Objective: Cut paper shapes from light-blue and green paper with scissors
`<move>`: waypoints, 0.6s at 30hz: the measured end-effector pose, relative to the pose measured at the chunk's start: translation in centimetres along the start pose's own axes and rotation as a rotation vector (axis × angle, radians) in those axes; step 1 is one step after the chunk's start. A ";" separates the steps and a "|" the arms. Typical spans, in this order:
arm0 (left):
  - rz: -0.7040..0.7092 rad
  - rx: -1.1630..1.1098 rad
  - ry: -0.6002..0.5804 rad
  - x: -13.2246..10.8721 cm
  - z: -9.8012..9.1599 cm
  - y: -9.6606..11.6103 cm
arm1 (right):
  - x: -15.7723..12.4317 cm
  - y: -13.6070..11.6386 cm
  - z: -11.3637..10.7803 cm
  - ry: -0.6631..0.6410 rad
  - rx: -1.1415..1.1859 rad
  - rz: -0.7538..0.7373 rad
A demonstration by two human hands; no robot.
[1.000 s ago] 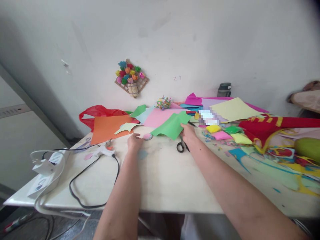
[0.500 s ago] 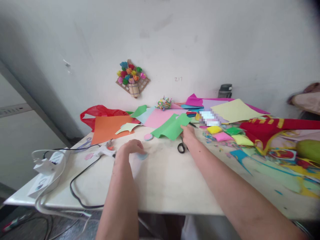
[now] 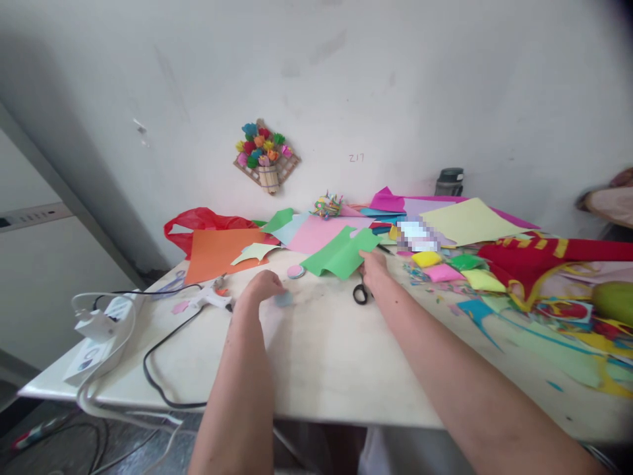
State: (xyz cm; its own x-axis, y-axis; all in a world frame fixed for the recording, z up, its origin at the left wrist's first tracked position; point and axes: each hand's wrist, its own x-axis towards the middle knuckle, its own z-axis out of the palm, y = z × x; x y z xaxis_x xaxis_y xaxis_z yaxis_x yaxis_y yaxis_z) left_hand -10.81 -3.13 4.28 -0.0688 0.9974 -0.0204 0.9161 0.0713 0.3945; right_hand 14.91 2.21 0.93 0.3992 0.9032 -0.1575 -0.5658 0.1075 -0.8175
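Now left hand (image 3: 262, 287) has shifted, pinching blue disc (image 3: 284, 299); right hand (image 3: 374, 265) holds green sheet (image 3: 339, 254).

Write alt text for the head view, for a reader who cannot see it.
On a craft table, the left hand rests by a pale blue paper disc; the right hand touches a green paper sheet beside black scissors.

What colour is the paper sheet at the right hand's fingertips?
The paper sheet is bright green; the head view shows it best, beside the right hand.
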 end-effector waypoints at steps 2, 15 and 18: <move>-0.030 0.005 0.092 0.1 0.0 0.0 | -0.1 -0.1 0.0 0.007 -0.002 0.007; -0.076 -0.063 -0.143 -0.2 -0.2 -0.2 | -0.5 0.0 0.1 0.028 -0.050 0.009; -0.062 -0.198 -0.012 0.0 -0.1 -0.3 | -0.5 -0.1 0.2 0.028 -0.042 0.018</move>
State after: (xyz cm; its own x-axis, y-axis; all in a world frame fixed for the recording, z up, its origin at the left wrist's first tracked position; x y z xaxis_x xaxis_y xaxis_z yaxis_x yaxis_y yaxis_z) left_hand -11.15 -3.10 4.26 -0.1172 0.9912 -0.0610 0.8145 0.1311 0.5652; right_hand 14.62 1.80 1.17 0.4097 0.8927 -0.1877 -0.5427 0.0732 -0.8367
